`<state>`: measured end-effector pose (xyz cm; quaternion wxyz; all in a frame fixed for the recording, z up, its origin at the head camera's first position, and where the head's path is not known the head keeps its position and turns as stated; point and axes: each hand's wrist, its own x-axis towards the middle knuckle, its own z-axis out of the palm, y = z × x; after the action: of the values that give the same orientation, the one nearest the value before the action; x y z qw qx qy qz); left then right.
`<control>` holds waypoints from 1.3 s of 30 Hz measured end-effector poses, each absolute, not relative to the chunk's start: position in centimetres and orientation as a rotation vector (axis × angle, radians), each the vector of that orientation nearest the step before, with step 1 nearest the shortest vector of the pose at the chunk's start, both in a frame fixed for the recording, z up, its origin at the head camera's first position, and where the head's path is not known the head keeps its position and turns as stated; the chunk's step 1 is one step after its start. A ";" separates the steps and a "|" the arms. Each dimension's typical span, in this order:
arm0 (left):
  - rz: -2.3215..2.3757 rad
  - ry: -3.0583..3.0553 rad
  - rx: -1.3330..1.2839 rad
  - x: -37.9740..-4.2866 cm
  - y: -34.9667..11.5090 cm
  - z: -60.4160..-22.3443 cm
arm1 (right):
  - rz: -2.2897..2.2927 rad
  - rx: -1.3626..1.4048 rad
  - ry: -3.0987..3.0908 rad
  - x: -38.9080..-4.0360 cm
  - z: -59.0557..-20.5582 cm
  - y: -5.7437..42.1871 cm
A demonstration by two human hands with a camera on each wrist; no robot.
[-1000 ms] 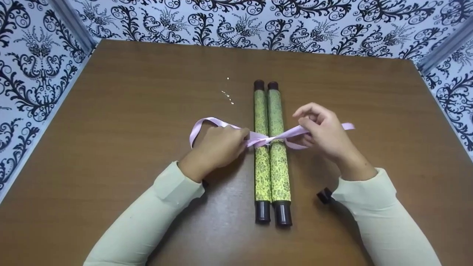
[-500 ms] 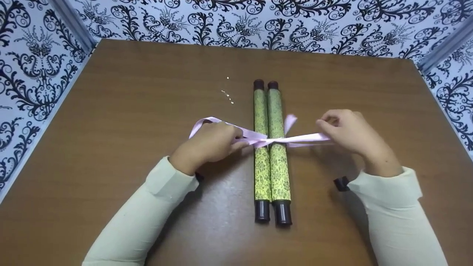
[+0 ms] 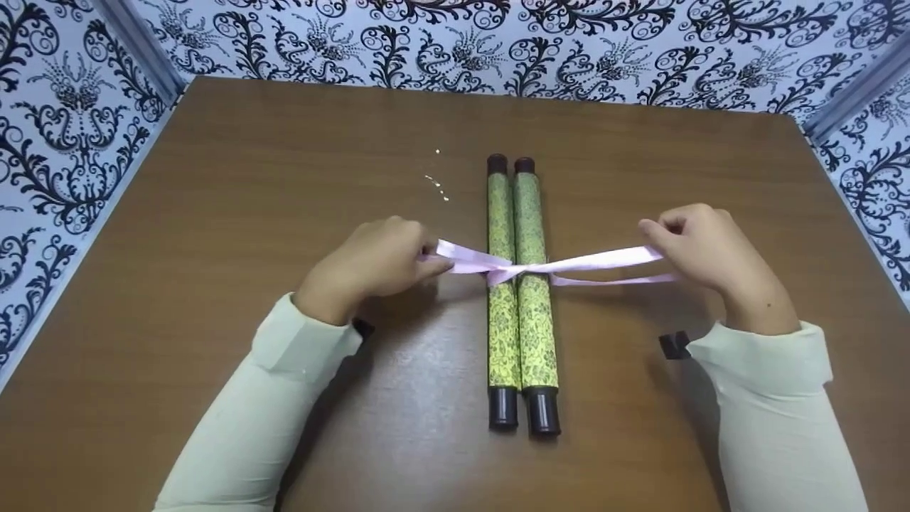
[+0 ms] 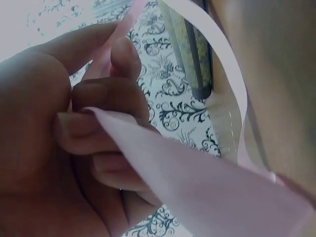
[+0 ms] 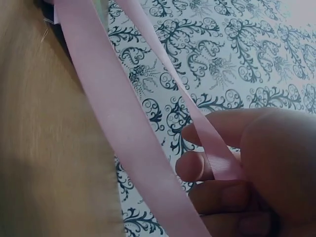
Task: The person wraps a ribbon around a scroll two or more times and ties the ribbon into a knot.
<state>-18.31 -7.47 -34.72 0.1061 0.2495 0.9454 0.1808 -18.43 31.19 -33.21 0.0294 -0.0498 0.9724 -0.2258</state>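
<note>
Two slim tubes lie side by side on the table, a left tube (image 3: 502, 334) and a right tube (image 3: 538, 334), both yellow-green with a floral print and dark end caps. A pale pink ribbon (image 3: 604, 259) crosses their middle, with a small twist over them. My left hand (image 3: 377, 259) pinches the ribbon left of the tubes; in the left wrist view a broad length of ribbon (image 4: 197, 177) runs out from between its curled fingers. On the other side my right hand (image 3: 711, 249) grips the ribbon between thumb and fingers. A second strand (image 5: 118, 108) passes beside that hand.
The brown wooden table (image 3: 213, 284) is bordered by panels (image 3: 462, 50) with black scroll patterns on white. Small white specks (image 3: 438, 185) lie left of the tubes. A black piece (image 3: 674, 345) shows at the right sleeve's cuff.
My hands have moved apart, the left one leftward and the right one rightward. The ribbon strands right of the tubes stretch longer and straighter, while the tubes stay in place.
</note>
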 end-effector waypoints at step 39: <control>0.348 2.944 0.321 -20.0 -11.9 -34.2 | -0.538 0.072 3.020 -20.2 -36.6 35.9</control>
<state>-20.04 -11.88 -34.18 0.0800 0.1075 0.9841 0.1164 -20.22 35.90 -36.57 0.0367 0.0234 0.9836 -0.1752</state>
